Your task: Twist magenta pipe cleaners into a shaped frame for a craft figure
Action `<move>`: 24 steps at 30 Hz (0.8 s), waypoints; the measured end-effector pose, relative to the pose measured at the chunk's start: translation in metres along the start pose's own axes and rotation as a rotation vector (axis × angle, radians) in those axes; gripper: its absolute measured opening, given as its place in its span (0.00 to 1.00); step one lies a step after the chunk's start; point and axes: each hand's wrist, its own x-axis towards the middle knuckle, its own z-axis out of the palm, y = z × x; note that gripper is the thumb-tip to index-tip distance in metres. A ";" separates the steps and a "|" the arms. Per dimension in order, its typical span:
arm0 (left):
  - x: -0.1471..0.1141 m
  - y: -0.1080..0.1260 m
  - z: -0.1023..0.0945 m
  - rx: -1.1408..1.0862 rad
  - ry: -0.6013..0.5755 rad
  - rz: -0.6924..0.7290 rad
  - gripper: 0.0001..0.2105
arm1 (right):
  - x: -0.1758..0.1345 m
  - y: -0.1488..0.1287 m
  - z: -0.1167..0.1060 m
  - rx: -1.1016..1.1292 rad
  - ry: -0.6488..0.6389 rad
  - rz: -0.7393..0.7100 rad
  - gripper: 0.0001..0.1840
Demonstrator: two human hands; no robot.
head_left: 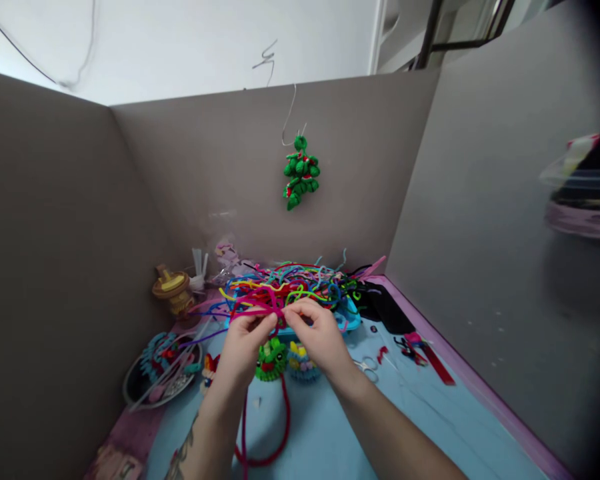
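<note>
– Left hand (245, 340) nearly closed, thumb pressed to fingers on pink pipe cleaners (279, 312), and right hand (323, 333) meets it, thumb and fingertips pinched together!

– Where's that crossing?

– Right between the fingertips, raised above the blue cloth (320, 447), with a deep-pink loop (288, 417) drooping below. Whether it's one strand, I can't tell.

– Handling?

– Feather-light, I'd judge: fuzzy outside, bendy wire within, little slip. Best hold is close beside the crossing; a hard kink could stay.

– Further out?

– Green fuzzy figure (273, 363) just beyond the hands, blue tray (353, 323) heaped with more strands behind, scissors (369, 371) off right, green ornament (300, 177) hanging overhead!

– Any brands, any lettering?

– None I can read. That bundle (583, 220) at far right has a pink band, but it's all blur.
</note>
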 end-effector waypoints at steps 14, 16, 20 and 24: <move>-0.002 0.003 0.001 -0.297 -0.075 -0.140 0.12 | -0.001 0.000 0.002 -0.092 0.004 -0.045 0.05; -0.002 0.001 0.001 -0.221 -0.072 -0.090 0.12 | -0.002 0.000 0.002 -0.097 -0.011 -0.056 0.05; -0.003 0.000 0.001 -0.107 -0.038 -0.053 0.13 | -0.002 -0.001 0.001 -0.119 -0.045 -0.084 0.07; -0.002 0.000 -0.001 -0.054 -0.036 -0.050 0.14 | -0.002 0.000 0.000 -0.159 -0.063 -0.108 0.08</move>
